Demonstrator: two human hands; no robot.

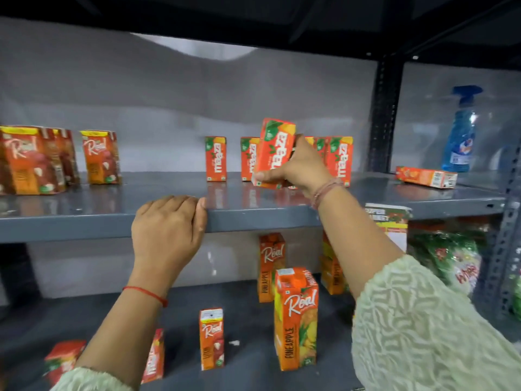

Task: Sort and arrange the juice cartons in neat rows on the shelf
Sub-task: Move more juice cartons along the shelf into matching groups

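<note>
My right hand [300, 167] grips a small orange Maaza carton [273, 150], tilted and held just above the upper grey shelf [84, 221]. Other upright Maaza cartons stand behind it: one alone [215, 158], one partly hidden [248, 158], and a cluster at the right [339, 159]. My left hand [169, 230] rests on the shelf's front edge, fingers curled over it, holding nothing. Larger Real cartons [31, 160] and one more [101, 156] stand at the far left. On the lower shelf stand Real pineapple cartons [296, 317] [269, 266] and a small Real carton [212, 338].
A flat-lying carton [427, 177] and a blue spray bottle [459, 131] sit at the upper shelf's right. A dark metal upright [384, 114] divides the bays. Green packets [451, 258] fill the lower right. Two small cartons [63, 359] [153, 356] lie by my left arm.
</note>
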